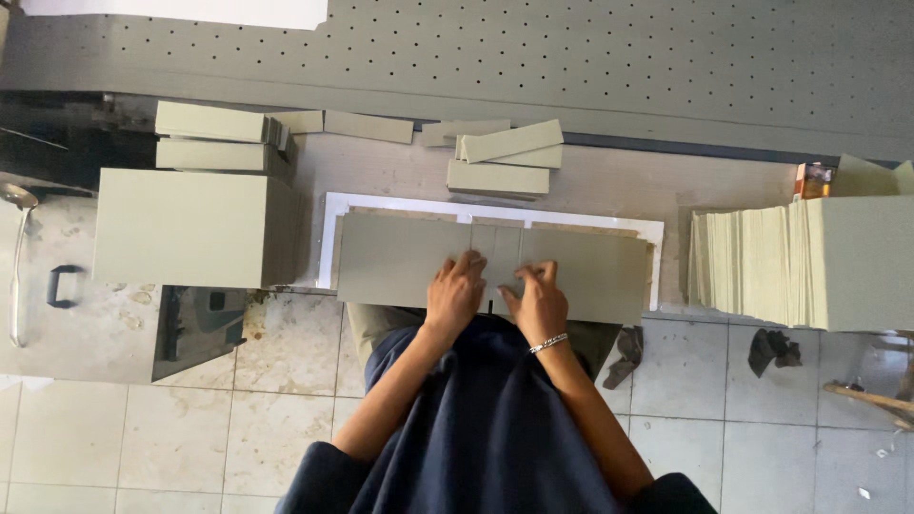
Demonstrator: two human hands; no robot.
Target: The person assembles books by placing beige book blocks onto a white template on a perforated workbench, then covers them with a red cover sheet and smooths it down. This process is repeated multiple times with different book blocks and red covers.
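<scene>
Head view, looking straight down. Both hands rest flat, palms down, on a set of grey-green boards (400,257) laid side by side inside a white frame (328,238) on the worktop (628,186). Left hand (455,290): fingers spread a little and extended, pressing near the narrow centre strip (497,249) between the two larger panels; it grips nothing, only bears down. Right hand (538,297): fingers slightly bent, tips on the same central area just beside the left hand; also lying on the surface rather than clamped on anything. A silver bracelet (549,343) sits at the right wrist. The hands are close together, nearly touching, at the near edge of the boards. The boards sit in the middle of the worktop, directly ahead of the person's dark blue garment (476,428). To the left of the frame, a tall stack of large boards (186,228), with smaller stacks (214,138) behind it. Beyond the frame, a loose pile of narrow strips (505,157), some skewed. To the right, a thick fanned stack of pale sheets (762,266). Along the far side runs a grey perforated panel (571,48). Tiled floor (190,419) below, with dark rags (773,350) lying near the worktop edge.
</scene>
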